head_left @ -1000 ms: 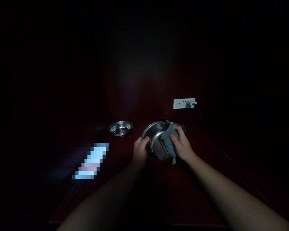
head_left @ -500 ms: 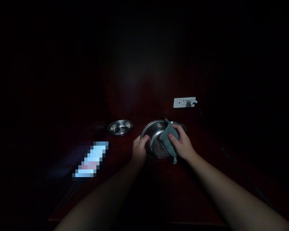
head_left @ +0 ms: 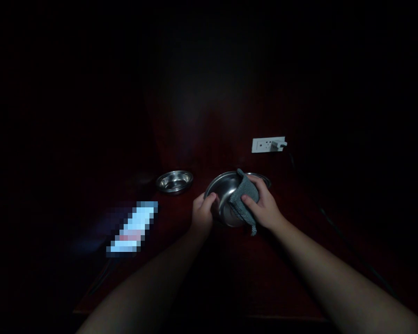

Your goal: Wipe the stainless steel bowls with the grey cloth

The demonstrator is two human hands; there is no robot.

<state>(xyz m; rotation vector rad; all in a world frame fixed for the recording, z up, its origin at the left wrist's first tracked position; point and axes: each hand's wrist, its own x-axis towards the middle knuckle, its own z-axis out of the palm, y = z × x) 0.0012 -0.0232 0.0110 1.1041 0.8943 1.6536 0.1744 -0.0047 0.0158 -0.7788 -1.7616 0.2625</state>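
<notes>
A shiny metal bowl (head_left: 225, 190) is tilted toward me above the dark red table (head_left: 209, 283). My left hand (head_left: 202, 213) grips its left rim, thumb on the inside and fingers hidden behind. In my right hand (head_left: 264, 206) is a folded grey-green cloth (head_left: 244, 197), held against the bowl's right inner side, thumb on top of the cloth. Part of another metal rim (head_left: 263, 176) shows behind the right hand; whether it belongs to a second dish I cannot tell.
Another metal bowl (head_left: 174, 182) sits at the back left. A blurred-out bright phone-like screen (head_left: 134, 229) is propped at the left. On the back wall is a white socket (head_left: 269, 144) with a plug in it; a dark cable (head_left: 348, 246) runs along the right.
My right thumb and the cloth have shifted very slightly on the bowl, and the bowl's tilt differs a little. The whole view has moved slightly. Both grips stay the same.
</notes>
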